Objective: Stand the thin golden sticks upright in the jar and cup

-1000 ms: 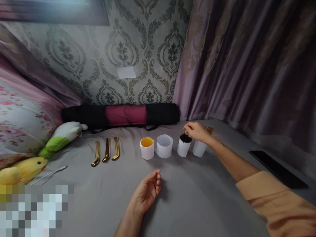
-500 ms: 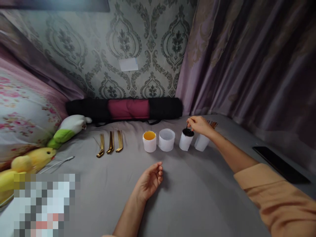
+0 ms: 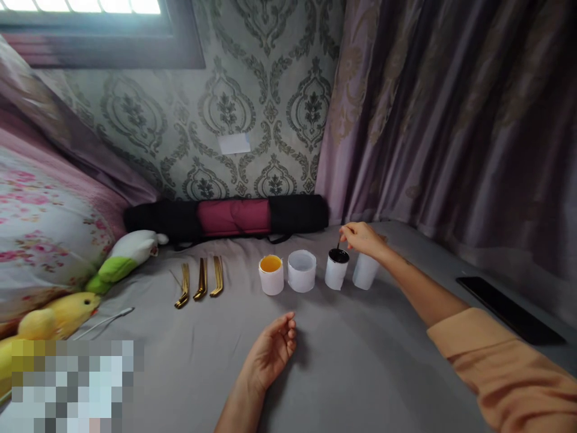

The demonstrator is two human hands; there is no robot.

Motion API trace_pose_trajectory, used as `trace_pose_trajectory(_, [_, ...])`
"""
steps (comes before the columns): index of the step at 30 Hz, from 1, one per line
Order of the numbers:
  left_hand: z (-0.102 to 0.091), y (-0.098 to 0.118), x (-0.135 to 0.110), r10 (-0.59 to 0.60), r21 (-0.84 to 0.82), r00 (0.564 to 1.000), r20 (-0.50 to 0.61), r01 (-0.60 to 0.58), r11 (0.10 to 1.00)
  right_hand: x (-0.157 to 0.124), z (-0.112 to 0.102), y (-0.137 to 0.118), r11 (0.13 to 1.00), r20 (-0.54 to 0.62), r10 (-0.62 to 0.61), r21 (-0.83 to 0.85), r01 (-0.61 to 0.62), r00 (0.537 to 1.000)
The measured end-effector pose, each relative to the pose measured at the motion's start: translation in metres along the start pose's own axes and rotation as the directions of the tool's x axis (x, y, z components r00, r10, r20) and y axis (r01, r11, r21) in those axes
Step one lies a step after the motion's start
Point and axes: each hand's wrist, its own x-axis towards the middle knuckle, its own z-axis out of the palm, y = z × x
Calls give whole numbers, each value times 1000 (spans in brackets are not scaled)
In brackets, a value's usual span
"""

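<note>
Nearest my cam, at 6 o'clock: L hand (image 3: 271, 353), palm half up, grip loosely curled, just over or on the grey sheet (image 3: 360, 367); can't tell if it's touching. Far L, 8 o'clock, I've got a yellow plush toy (image 3: 72, 313) w/ a white cable (image 3: 106, 322) beside it. Opp. side, just before 4, a flat black slab (image 3: 507, 310) lying on the sheet.

Bit deeper, approx. 8: three bundles of gold-coloured pieces (image 3: 199, 280), side by side, bent ends toward me.

Now the row of containers: orange-filled tub (image 3: 271, 281) at 6:30, pale tub (image 3: 302, 278) just beside it at 5:30, then a gap, then the black-filled cup (image 3: 336, 275) at 4:30. White cup (image 3: 364, 273) next to that at 4, top hidden from me by the R hand (image 3: 365, 238).

And that R hand, 3:30: grip pinching a thin dark stick (image 3: 338, 245) b/w thumb and fingers, right above the black-filled cup, stick pointing down at its mouth; tip depth I can't tell.

Behind, black-and-maroon roll (image 3: 232, 218), 9 o'clock, against the patterned wall (image 3: 270, 111).
</note>
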Motion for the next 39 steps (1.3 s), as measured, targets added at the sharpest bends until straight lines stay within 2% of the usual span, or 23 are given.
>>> trace_pose_trajectory(2, [-1,0,1,1,1,1000,3,-1,1000,0,-2,-1,1000,-13,25,3,-25,1000])
trace_pose_trajectory(12, [-1,0,0,6,1,1000,-5,-6,1000,-7,-12,3,1000,-112,-2,0,2,994])
trace_pose_trajectory(19, [-3,-1,2,6,-6,1000,8,-6,1000,-17,-17,6,988,-161,-52,136,75,986])
trace_pose_trajectory(33, [-7,-1,5,7,-16,1000,26,-7,1000,-62,-13,-14,925,-256,2,368,96,967])
trace_pose_trajectory(39, [-8,-1,5,-1,-15,999,33,1,1000,-79,-6,-21,880,-257,9,460,114,966])
